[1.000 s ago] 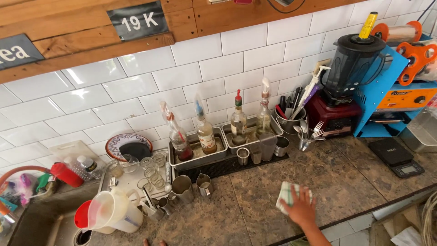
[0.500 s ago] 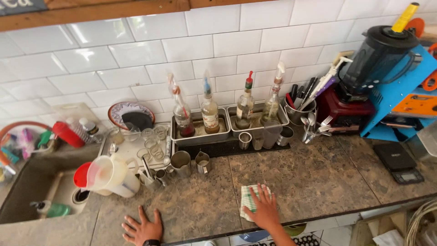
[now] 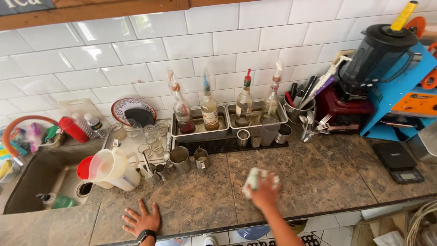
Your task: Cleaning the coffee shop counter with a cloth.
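My right hand (image 3: 265, 193) presses a white-and-green cloth (image 3: 256, 178) onto the brown stone counter (image 3: 318, 177), just in front of the black drip mat. My left hand (image 3: 141, 220) lies flat on the counter near its front edge, fingers spread, holding nothing, with a dark watch on the wrist. A white pitcher with a red lid (image 3: 111, 169) stands just beyond my left hand.
Two metal trays with syrup bottles (image 3: 209, 109) stand against the tiled wall. Small steel jugs (image 3: 180, 159) and glasses sit near a sink (image 3: 43, 180) at left. A red-based blender (image 3: 359, 82), a utensil cup, a blue rack and a black scale (image 3: 399, 161) fill the right.
My right hand with the cloth has slid left and slightly away from me along the counter. My left hand came down flat onto the counter's front edge.
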